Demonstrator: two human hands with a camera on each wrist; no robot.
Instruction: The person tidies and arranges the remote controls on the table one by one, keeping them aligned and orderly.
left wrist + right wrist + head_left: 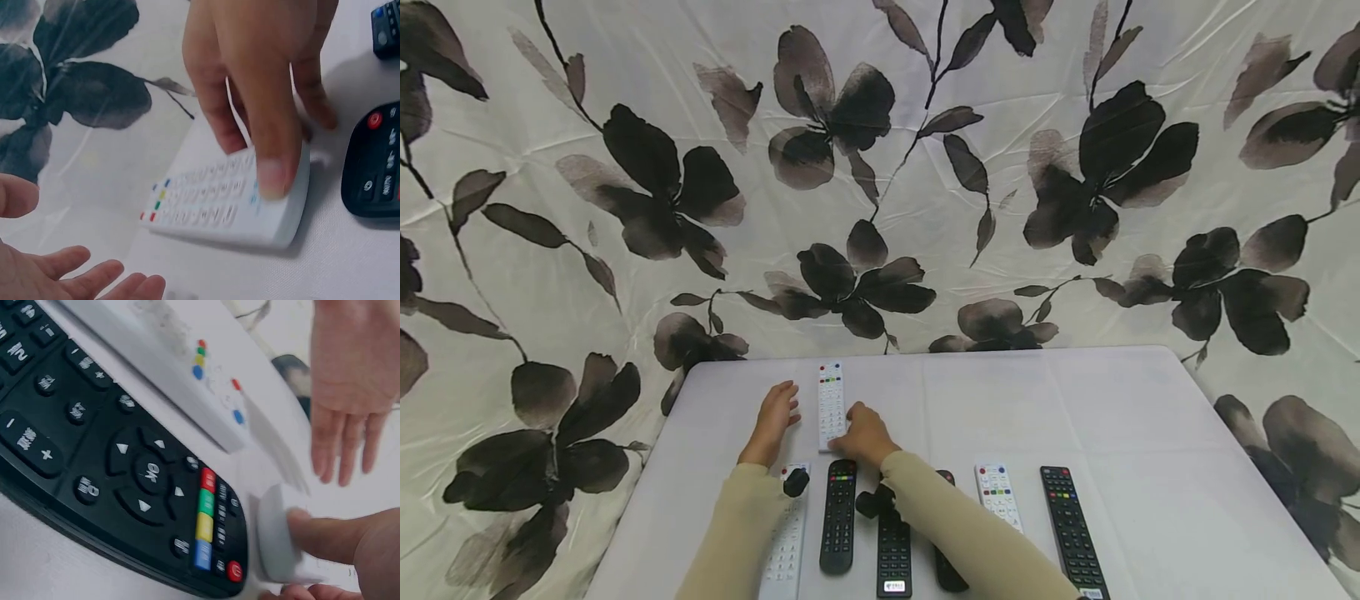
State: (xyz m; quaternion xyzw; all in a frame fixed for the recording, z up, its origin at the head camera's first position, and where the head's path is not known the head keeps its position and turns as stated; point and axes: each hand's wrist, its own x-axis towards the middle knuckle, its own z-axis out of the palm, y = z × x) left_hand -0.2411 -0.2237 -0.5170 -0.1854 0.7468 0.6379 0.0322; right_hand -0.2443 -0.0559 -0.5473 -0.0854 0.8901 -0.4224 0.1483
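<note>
White remote [831, 405] lies flat on the white table [1112, 400], with its coloured buttons at the far end, and it is the remote farthest from the person. Its near end almost touches the top of the black remote [838, 517], which lies just before it in the row of remotes at the table's near edge. The right hand [865, 435] grips the near end of the white remote: in the left wrist view the fingers [275, 125] curl over its keypad and its edge, and in the right wrist view one finger [325, 534] presses against its rounded end, close to the red button of the black remote [125, 462]. The left hand [772, 421] is just left of the white remote, not touching it as far as I can see; its fingers are straight and relaxed and it holds nothing, with the palm [350, 369] showing open in the right wrist view. Both sleeves are beige. In the row with the black remote there are, to its left, another white remote [786, 542] partly under the left forearm, and to its right two more black ones partly under the right forearm, then a small white remote [997, 496] and a long black remote [1071, 529].
</note>
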